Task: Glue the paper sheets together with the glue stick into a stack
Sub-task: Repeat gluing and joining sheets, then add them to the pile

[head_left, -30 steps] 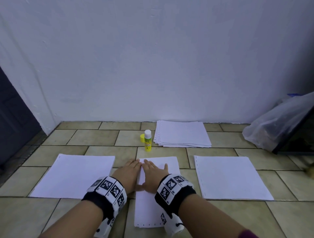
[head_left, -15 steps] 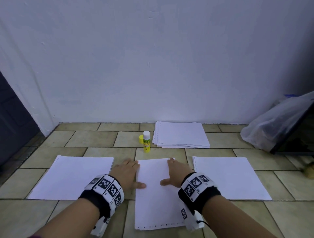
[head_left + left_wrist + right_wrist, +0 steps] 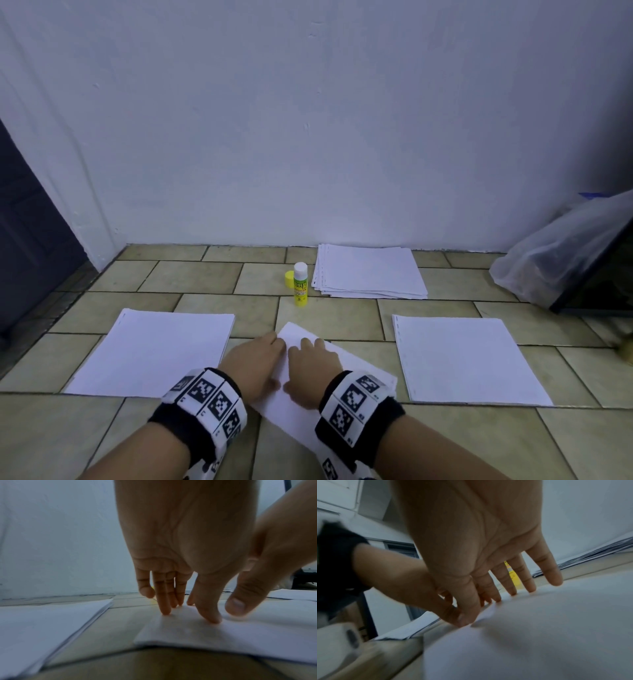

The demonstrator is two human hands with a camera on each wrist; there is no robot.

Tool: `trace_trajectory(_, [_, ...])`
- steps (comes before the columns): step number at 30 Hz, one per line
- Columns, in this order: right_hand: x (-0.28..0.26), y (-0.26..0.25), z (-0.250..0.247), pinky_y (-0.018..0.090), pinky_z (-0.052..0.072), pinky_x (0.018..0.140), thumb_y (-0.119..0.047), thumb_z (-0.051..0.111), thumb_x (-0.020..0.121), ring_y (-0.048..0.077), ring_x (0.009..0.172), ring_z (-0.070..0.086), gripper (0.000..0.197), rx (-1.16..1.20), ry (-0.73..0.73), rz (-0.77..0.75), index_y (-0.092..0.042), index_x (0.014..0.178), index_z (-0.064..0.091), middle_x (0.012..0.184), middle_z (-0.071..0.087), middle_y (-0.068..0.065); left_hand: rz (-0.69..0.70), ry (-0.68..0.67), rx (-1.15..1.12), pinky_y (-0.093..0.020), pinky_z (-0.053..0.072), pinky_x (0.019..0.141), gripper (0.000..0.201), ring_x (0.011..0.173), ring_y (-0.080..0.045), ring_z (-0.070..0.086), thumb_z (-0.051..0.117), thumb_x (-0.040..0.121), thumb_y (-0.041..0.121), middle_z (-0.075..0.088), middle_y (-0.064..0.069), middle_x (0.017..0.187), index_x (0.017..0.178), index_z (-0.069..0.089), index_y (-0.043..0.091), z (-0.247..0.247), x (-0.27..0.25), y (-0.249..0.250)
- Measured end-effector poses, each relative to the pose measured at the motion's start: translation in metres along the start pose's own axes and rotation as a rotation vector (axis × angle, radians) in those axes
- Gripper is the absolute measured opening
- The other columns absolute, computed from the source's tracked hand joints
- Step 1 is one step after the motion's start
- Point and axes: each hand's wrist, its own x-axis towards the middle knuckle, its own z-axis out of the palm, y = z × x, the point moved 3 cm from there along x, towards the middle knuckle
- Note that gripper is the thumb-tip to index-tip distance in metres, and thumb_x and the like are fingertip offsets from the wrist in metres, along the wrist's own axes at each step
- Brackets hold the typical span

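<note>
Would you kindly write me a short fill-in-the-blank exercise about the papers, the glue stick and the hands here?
1. Both hands press flat on the ____ sheet of the front row.
2. The glue stick stands upright with its cap ____.
3. The yellow cap lies to the ____ of the glue stick.
4. The left hand and right hand hold ____.

Missing words: middle; off; left; nothing

all the paper sheets (image 3: 161,353) are plain white, glue stick (image 3: 300,286) is yellow (white top), wristbands (image 3: 205,401) black-and-white checker tags, floor tiles (image 3: 202,275) olive-beige.
</note>
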Motion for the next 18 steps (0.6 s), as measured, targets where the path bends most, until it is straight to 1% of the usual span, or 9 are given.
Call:
trace_trajectory(2, [0.005,-0.011,0.009,0.045,0.033,0.105,-0.030,0.053,0.096,0.033,0.140,0.019,0.065,0.032,-0.039,0.025,-0.006,0.147,0.020,0.152,0.020,0.013,-0.054,-0.031,0.026,-0.033,0.040,0.098,0.059,0.123,-0.021,0.046,0.060,0.089,0.036,0.035,-0.005,0.139,0.138,0.035,0.016,0.003,-0.002,-0.002])
trace_trajectory(4, [0.009,-0.016,0.014,0.047,0.020,0.115,-0.027,0.048,0.098,0.030,0.147,0.000,0.074,0.082,-0.078,0.020,-0.006,0.151,0.001,0.160,-0.002,0.010,-0.102,-0.031,0.102,-0.039,0.029,0.109,0.066,0.138,-0.024,0.027,0.054,0.092,0.042,0.019,-0.008,0.152,0.146,0.024,0.016,0.005,-0.005,-0.004])
trace_trajectory(6, [0.014,-0.015,0.012,0.047,0.010,0.117,-0.027,0.046,0.098,0.024,0.148,-0.006,0.076,0.119,-0.092,-0.011,-0.005,0.151,-0.004,0.160,-0.009,0.009,-0.131,-0.040,0.139,-0.042,0.017,0.114,0.072,0.146,-0.022,0.007,0.045,0.096,0.044,-0.001,-0.005,0.160,0.151,0.013,0.012,0.007,-0.005,-0.006])
trace_trajectory(8, [0.018,-0.011,0.007,0.046,0.006,0.118,-0.033,0.047,0.097,0.020,0.148,-0.007,0.080,0.162,-0.087,-0.033,-0.006,0.152,-0.004,0.160,-0.010,0.006,-0.151,-0.078,0.152,-0.044,0.010,0.117,0.075,0.148,-0.019,-0.003,0.039,0.098,0.046,-0.009,-0.006,0.161,0.153,0.003,0.008,0.013,-0.002,-0.007])
trace_trajectory(10, [0.024,-0.008,0.004,0.046,0.002,0.119,-0.039,0.048,0.096,0.018,0.148,-0.009,0.084,0.150,-0.087,-0.051,-0.007,0.152,-0.006,0.160,-0.012,0.005,-0.181,-0.100,0.155,-0.047,0.009,0.118,0.079,0.149,-0.020,-0.003,0.038,0.098,0.048,-0.008,-0.009,0.161,0.152,-0.001,0.006,0.015,0.004,-0.007])
trace_trajectory(13, [0.030,-0.004,0.000,0.047,-0.001,0.119,-0.041,0.045,0.097,0.017,0.148,-0.009,0.082,0.122,-0.101,-0.066,-0.009,0.152,-0.007,0.160,-0.012,0.003,-0.204,-0.073,0.152,-0.043,0.014,0.118,0.078,0.148,-0.019,0.006,0.041,0.097,0.046,0.000,-0.009,0.161,0.152,0.003,0.006,0.010,0.011,-0.007])
trace_trajectory(15, [0.030,0.001,-0.004,0.049,-0.002,0.119,-0.042,0.046,0.096,0.015,0.148,-0.006,0.083,0.127,-0.123,-0.068,-0.010,0.153,-0.005,0.161,-0.010,0.001,-0.203,-0.074,0.156,-0.042,0.015,0.117,0.080,0.147,-0.018,0.010,0.042,0.096,0.051,0.003,-0.008,0.161,0.152,0.006,0.007,0.005,0.012,-0.007])
trace_trajectory(16, [0.029,0.006,-0.006,0.049,-0.002,0.119,-0.036,0.046,0.097,0.014,0.148,-0.004,0.079,0.133,-0.129,-0.061,-0.011,0.153,-0.004,0.161,-0.009,0.000,-0.202,-0.079,0.152,-0.043,0.014,0.117,0.082,0.147,-0.018,0.010,0.041,0.095,0.054,0.004,-0.008,0.161,0.152,0.006,0.007,0.004,0.012,-0.007])
trace_trajectory(18, [0.025,0.022,-0.012,0.047,-0.002,0.119,-0.018,0.040,0.096,0.013,0.148,0.000,0.071,0.165,-0.122,-0.024,-0.012,0.153,-0.002,0.161,-0.007,-0.002,-0.205,-0.091,0.130,-0.045,0.011,0.117,0.084,0.148,-0.018,0.008,0.040,0.095,0.057,0.002,-0.006,0.161,0.153,0.005,0.008,0.004,0.011,-0.009])
